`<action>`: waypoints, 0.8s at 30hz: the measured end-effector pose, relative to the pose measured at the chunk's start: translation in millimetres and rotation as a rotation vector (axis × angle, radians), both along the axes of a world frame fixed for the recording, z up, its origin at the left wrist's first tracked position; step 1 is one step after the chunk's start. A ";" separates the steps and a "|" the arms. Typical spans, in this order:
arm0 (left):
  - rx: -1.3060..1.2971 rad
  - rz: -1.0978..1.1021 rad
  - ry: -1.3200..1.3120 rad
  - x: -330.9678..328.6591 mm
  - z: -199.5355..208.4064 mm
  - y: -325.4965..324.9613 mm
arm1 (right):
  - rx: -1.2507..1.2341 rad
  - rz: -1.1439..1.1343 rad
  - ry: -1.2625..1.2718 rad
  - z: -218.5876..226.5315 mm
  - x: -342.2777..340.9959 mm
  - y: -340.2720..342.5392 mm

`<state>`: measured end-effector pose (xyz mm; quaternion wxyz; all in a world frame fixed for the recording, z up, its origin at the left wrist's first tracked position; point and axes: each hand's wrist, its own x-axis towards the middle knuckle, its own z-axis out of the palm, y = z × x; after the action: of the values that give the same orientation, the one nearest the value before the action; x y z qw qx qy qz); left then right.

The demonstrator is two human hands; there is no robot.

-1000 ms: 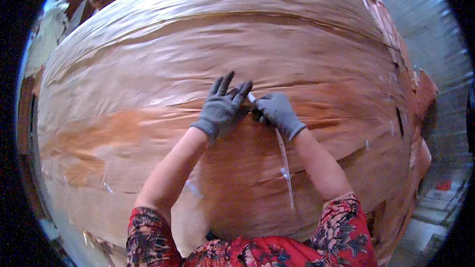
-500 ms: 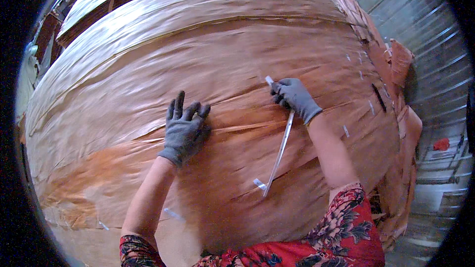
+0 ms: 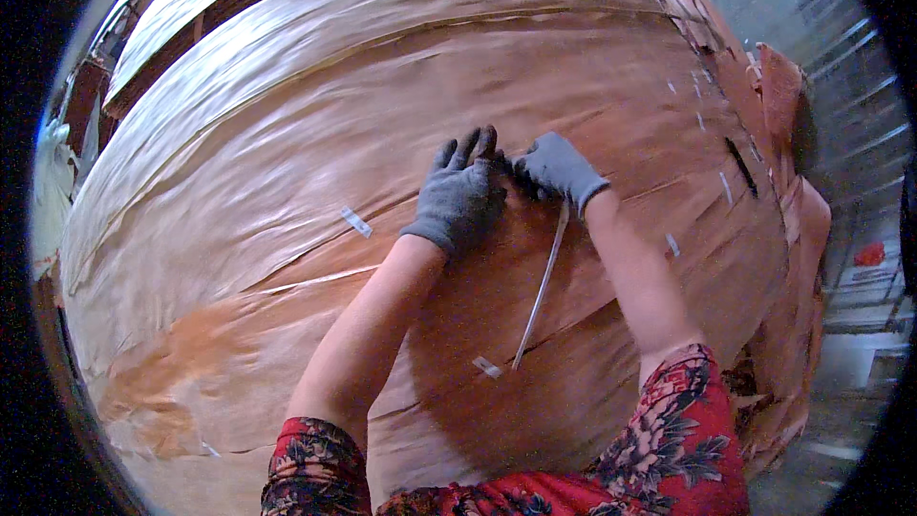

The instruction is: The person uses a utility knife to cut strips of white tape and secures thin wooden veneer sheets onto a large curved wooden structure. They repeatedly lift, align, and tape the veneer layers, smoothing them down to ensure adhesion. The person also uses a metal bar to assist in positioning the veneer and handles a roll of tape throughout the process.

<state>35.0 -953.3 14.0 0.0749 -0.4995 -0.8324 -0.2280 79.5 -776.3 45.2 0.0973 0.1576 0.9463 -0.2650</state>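
A broad, wrinkled reddish-tan sheet of wood veneer (image 3: 315,143) spreads under both hands. My right hand (image 3: 559,170), in a grey glove, is closed on a narrow white strip of tape (image 3: 541,296), whose tail hangs down toward me. My left hand (image 3: 458,193), gloved too, meets its fingertips. The left hand's outer fingers stretch forward, while its thumb and index finger bend in by the right fingertips; whatever lies between them is hidden. Beside the left wrist a short tape piece (image 3: 355,222) lies on the veneer, and another piece (image 3: 486,367) sits near the strip's lower end.
Several small white tape bits (image 3: 726,188) and a dark slit (image 3: 740,167) mark the sheet's right side. Ragged veneer edges (image 3: 781,100) stick out there, above a grey floor with a red scrap (image 3: 869,254). Another veneer stack (image 3: 181,38) stands at far left.
My left hand has moved right and slightly up to my right hand. Where it was, a short tape piece now shows on the veneer. The strip's white upper end is now hidden by the hands.
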 end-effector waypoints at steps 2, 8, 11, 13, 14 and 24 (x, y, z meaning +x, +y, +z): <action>0.010 -0.013 0.080 -0.8 -0.3 -1.3 | 0.067 0.001 -0.101 11.5 3.4 0.8; 0.060 0.137 -0.035 -1.7 -3.1 12.9 | 0.293 -0.049 -0.196 7.9 23.0 12.5; 0.099 0.141 -0.189 -3.9 12.4 44.0 | 0.349 -0.050 -0.202 1.6 25.0 19.5; -0.093 0.113 -0.145 -4.2 1.2 56.2 | 0.283 0.027 -0.224 6.0 20.5 19.3; -0.165 0.127 -0.182 -4.9 -1.6 59.6 | 0.251 0.038 -0.213 10.8 21.1 16.8; -0.221 0.178 -0.211 -11.7 -1.0 67.5 | 0.378 0.091 0.217 25.8 75.7 -59.2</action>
<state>23.3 -885.9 13.0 -0.0482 -0.4023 -0.8966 -0.1788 155.2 -835.5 71.0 -0.0246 0.1008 0.9902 -0.0939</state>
